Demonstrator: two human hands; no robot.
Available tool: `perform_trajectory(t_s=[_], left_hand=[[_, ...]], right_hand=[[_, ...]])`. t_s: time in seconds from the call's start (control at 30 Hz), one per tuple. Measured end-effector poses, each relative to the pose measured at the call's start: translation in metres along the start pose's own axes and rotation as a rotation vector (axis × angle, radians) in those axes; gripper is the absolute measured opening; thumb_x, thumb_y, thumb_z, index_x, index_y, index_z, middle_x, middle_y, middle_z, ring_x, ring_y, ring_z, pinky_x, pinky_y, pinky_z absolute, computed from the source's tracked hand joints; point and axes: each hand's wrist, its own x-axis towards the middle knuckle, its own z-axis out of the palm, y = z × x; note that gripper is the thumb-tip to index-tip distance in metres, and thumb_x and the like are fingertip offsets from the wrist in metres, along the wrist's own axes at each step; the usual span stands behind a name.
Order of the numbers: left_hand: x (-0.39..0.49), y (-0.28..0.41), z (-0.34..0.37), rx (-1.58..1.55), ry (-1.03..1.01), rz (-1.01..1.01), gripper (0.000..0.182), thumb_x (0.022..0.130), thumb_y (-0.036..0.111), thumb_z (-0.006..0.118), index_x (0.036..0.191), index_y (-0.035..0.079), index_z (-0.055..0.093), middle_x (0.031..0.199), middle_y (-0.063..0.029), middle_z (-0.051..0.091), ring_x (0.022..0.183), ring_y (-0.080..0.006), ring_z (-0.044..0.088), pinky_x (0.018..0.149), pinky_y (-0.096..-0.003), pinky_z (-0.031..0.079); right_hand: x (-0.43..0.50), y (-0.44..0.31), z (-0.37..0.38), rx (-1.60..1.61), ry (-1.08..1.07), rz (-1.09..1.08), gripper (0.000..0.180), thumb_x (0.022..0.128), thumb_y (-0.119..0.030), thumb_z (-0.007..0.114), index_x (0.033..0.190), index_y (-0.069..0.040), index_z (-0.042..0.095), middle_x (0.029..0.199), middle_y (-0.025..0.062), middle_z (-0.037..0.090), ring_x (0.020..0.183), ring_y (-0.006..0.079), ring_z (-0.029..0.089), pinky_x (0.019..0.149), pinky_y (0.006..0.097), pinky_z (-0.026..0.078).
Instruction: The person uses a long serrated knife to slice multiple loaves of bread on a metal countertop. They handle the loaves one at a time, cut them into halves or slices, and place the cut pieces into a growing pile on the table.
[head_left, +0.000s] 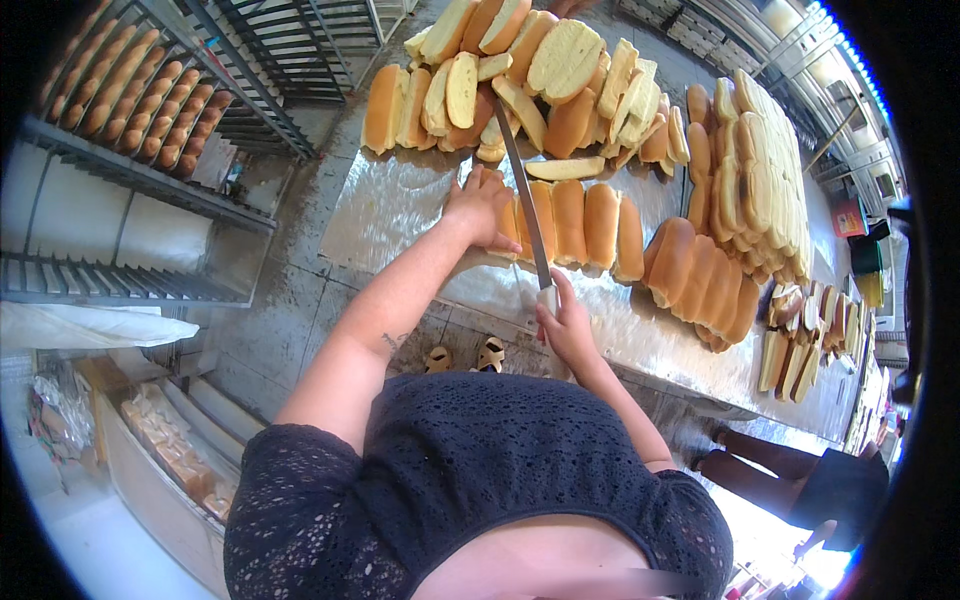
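My right hand grips the white handle of a long bread knife, whose narrow blade points away from me over a row of bread rolls. Spread across the left end of that row is my left hand, fingers apart and palm down on the bread. The rolls stand side by side on a shiny metal table. Just beyond the row lies a single thin bread slice. A loose heap of cut bread pieces, with pale crumb showing, covers the far side.
To the right are a joined block of rolls, a tall stack of loaves and more cut pieces. A rack with baked rolls stands at left. Bagged bread fills a bin. Another person is at lower right.
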Motion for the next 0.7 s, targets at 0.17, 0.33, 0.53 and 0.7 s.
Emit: perform_trajectory(t_s=[0.17, 0.33, 0.53, 0.7], left_hand=[[-0.007, 0.008, -0.004, 0.047, -0.085, -0.085, 0.097, 0.059, 0.066, 0.068, 0.135, 0.015, 0.036, 0.147, -0.0117, 0.017, 0.136, -0.0349, 0.011, 0.1, -0.0659, 0.021], [-0.009, 0.011, -0.01, 0.053, -0.159, -0.082, 0.094, 0.063, 0.066, 0.065, 0.137, 0.019, 0.033, 0.148, -0.0127, 0.014, 0.136, -0.0383, 0.008, 0.097, -0.0693, 0.019], [-0.012, 0.018, -0.014, 0.085, -0.198, -0.122, 0.089, 0.065, 0.067, 0.062, 0.137, 0.023, 0.035, 0.148, -0.0136, 0.013, 0.135, -0.0407, 0.007, 0.097, -0.0696, 0.019], [-0.017, 0.024, -0.013, 0.104, -0.221, -0.19, 0.09, 0.065, 0.069, 0.061, 0.138, 0.024, 0.034, 0.148, -0.0139, 0.012, 0.135, -0.0406, 0.006, 0.097, -0.0699, 0.019]], right_hand=[[-0.023, 0.009, 0.001, -0.056, 0.013, -0.024, 0.069, 0.085, -0.006, 0.052, 0.143, -0.02, 0.017, 0.077, 0.0189, 0.062, 0.053, 0.0234, 0.058, 0.055, 0.0373, 0.048], [-0.052, 0.018, 0.0, -0.203, 0.011, -0.125, 0.07, 0.084, -0.007, 0.052, 0.143, -0.021, 0.017, 0.077, 0.0187, 0.061, 0.06, 0.0311, 0.059, 0.061, 0.0405, 0.048], [-0.1, 0.033, 0.001, -0.309, -0.072, 0.053, 0.073, 0.083, -0.009, 0.054, 0.143, -0.022, 0.014, 0.078, 0.02, 0.058, 0.076, 0.0399, 0.057, 0.067, 0.0443, 0.045], [-0.125, 0.05, 0.005, -0.349, -0.071, 0.001, 0.074, 0.083, -0.009, 0.054, 0.143, -0.022, 0.012, 0.077, 0.0211, 0.056, 0.075, 0.0398, 0.057, 0.066, 0.0459, 0.044]])
